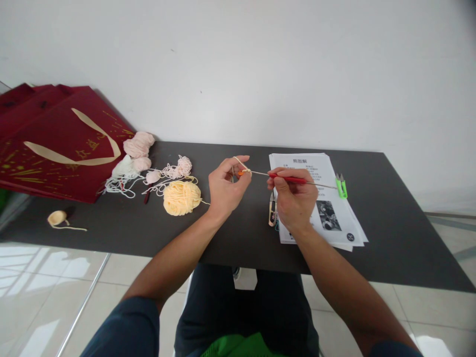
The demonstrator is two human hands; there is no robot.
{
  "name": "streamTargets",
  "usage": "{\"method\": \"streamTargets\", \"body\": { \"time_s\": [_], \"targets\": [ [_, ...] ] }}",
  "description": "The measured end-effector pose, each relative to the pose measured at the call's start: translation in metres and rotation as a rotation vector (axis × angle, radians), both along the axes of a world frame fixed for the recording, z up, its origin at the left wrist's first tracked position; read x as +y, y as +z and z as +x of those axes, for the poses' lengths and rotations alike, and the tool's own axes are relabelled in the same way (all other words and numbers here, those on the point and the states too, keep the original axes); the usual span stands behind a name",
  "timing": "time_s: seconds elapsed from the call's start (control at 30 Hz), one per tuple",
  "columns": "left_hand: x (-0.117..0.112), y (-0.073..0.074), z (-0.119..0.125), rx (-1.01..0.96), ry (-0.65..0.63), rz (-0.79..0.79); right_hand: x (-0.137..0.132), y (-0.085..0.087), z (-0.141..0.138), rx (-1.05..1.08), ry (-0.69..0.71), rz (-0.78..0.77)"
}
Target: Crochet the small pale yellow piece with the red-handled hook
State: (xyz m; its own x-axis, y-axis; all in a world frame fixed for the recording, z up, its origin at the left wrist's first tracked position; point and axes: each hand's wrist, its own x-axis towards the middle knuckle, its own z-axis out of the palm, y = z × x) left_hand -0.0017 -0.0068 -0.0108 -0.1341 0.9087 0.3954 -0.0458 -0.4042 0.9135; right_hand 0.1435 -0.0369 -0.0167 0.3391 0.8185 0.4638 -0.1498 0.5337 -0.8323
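My right hand (296, 198) is closed round the red handle of a crochet hook (293, 179), whose thin metal shaft points left. The tip of the hook meets a small piece of cream yarn work (245, 171) pinched in my left hand (227, 187). A strand of yarn runs over the raised left forefinger. Something small and orange, perhaps a stitch marker, shows beside the stitches. To the left of that hand lies a ball of yellow yarn (182, 198), with a strand leading toward my wrist.
Pink yarn (139, 145) and white yarn (124, 171) lie beside dark red gift bags (63, 144). A small cream crocheted cup (57, 217) rests at far left. Printed sheets (301, 161), green snips (341, 187) and other snips (272, 210) lie on the right.
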Motion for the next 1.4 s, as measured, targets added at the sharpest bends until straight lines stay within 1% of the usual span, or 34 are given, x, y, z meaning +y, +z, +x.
{"method": "streamTargets", "body": {
  "time_s": [0.23, 0.4, 0.53, 0.6, 0.67, 0.77, 0.87, 1.0, 1.07, 1.17, 1.23, 1.3, 1.4],
  "targets": [
    [-0.002, 0.000, 0.002, -0.011, 0.027, -0.017, -0.004, 0.003, -0.004, -0.025, -0.039, 0.022],
    [-0.003, 0.000, 0.003, 0.009, 0.079, -0.024, -0.006, 0.000, -0.009, -0.026, -0.038, 0.089],
    [-0.002, -0.003, 0.004, 0.004, 0.130, -0.041, -0.011, -0.004, -0.010, -0.202, -0.086, 0.175],
    [-0.001, -0.004, 0.004, -0.032, 0.134, -0.062, -0.013, -0.007, -0.009, -0.315, -0.104, 0.221],
    [0.000, -0.005, 0.005, -0.100, 0.123, -0.099, -0.015, -0.010, -0.007, -0.396, -0.115, 0.234],
    [0.001, -0.002, 0.006, -0.227, 0.065, -0.186, -0.015, -0.012, -0.006, -0.464, -0.128, 0.225],
    [0.002, 0.003, 0.006, -0.362, -0.048, -0.285, -0.013, -0.013, -0.006, -0.484, -0.129, 0.227],
    [0.005, 0.010, 0.001, -0.517, -0.209, -0.394, -0.011, -0.015, -0.007, -0.444, -0.125, 0.215],
    [0.007, 0.012, -0.002, -0.559, -0.280, -0.422, -0.010, -0.015, -0.006, -0.397, -0.092, 0.192],
    [0.009, 0.014, -0.005, -0.578, -0.371, -0.439, -0.009, -0.013, -0.007, -0.302, 0.003, 0.121],
    [0.010, 0.015, -0.007, -0.568, -0.407, -0.445, -0.008, -0.011, -0.007, -0.213, 0.044, 0.068],
    [0.010, 0.016, -0.007, -0.545, -0.414, -0.440, -0.006, -0.007, -0.007, -0.115, 0.051, 0.021],
    [0.008, 0.017, -0.006, -0.470, -0.373, -0.418, -0.003, -0.002, -0.005, -0.031, 0.059, -0.026]
  ]
}}
